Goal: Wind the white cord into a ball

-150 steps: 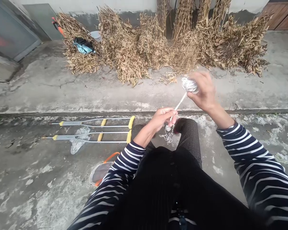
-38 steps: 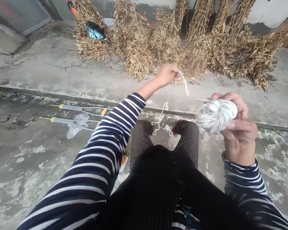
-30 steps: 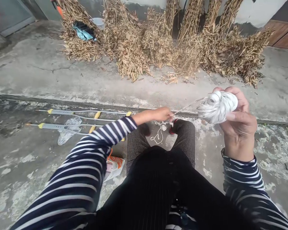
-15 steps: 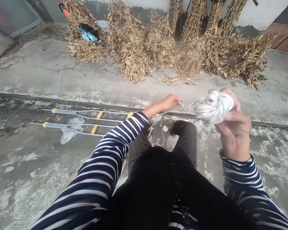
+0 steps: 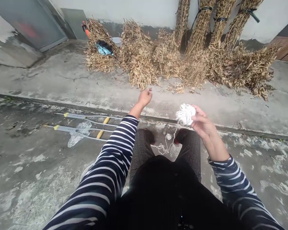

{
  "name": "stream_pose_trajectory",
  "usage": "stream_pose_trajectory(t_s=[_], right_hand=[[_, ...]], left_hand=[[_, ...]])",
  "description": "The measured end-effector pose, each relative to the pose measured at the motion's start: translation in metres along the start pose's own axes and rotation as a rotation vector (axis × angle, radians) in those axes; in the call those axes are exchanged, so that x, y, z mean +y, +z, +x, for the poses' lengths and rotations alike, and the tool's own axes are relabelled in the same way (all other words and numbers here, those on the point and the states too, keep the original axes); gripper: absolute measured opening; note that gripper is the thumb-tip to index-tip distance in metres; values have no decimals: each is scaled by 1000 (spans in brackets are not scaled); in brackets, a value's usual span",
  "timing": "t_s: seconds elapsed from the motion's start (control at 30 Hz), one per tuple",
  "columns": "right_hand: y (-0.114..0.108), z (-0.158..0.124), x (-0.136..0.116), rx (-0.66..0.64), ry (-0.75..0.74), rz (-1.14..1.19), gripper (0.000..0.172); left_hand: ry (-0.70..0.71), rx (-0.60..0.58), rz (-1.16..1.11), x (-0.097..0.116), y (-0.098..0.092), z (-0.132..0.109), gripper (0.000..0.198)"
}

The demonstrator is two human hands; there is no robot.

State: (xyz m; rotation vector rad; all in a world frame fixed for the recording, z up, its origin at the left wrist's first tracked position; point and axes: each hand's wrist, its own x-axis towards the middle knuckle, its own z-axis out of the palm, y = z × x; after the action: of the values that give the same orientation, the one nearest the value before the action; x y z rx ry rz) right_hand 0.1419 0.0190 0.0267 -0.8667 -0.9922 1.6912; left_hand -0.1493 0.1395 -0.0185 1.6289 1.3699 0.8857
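My right hand [image 5: 203, 123] holds a ball of white string [image 5: 185, 114] at its fingertips, above my right knee. A strand drops from the ball toward my feet. Loose white string [image 5: 161, 148] lies in a tangle on the concrete between my legs, with a small white wad [image 5: 168, 136] close by. My left hand [image 5: 145, 97] is raised farther out, over the concrete ledge, its fingers curled. No string shows in it, though the fingers hide part of the palm.
A pair of aluminium crutches [image 5: 81, 126] with yellow grips lies on the ground to my left, over a clear plastic bag [image 5: 77, 138]. Bundles of dried leafy plants [image 5: 144, 60] stand along the wall beyond a raised concrete ledge [image 5: 134, 114].
My left hand has moved up and away from the string. My right hand has come inward and lower with the ball. The view has tilted up, showing more wall.
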Motion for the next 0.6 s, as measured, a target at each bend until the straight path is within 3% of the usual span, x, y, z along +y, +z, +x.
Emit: stream_pose_trajectory(t_s=[0.07, 0.17, 0.27, 0.33, 0.43, 0.6], right_hand=[[1, 1, -5, -5, -29, -12, 51], [0, 0, -13, 20, -38, -26, 52], [2, -4, -17, 34, -29, -38, 51], [6, -7, -17, 50, -23, -41, 51], [11, -11, -17, 60, -17, -54, 50], [15, -17, -19, 52, 3, -71, 56]], left_hand=[[3, 94, -153, 22, 12, -10, 28], [44, -245, -448, 49, 59, -52, 44], [6, -336, -676, 59, 101, -89, 64], [-23, -313, -749, 58, 114, -97, 69], [-28, -240, -749, 54, 112, -91, 62], [29, -121, -576, 52, 85, -78, 38]])
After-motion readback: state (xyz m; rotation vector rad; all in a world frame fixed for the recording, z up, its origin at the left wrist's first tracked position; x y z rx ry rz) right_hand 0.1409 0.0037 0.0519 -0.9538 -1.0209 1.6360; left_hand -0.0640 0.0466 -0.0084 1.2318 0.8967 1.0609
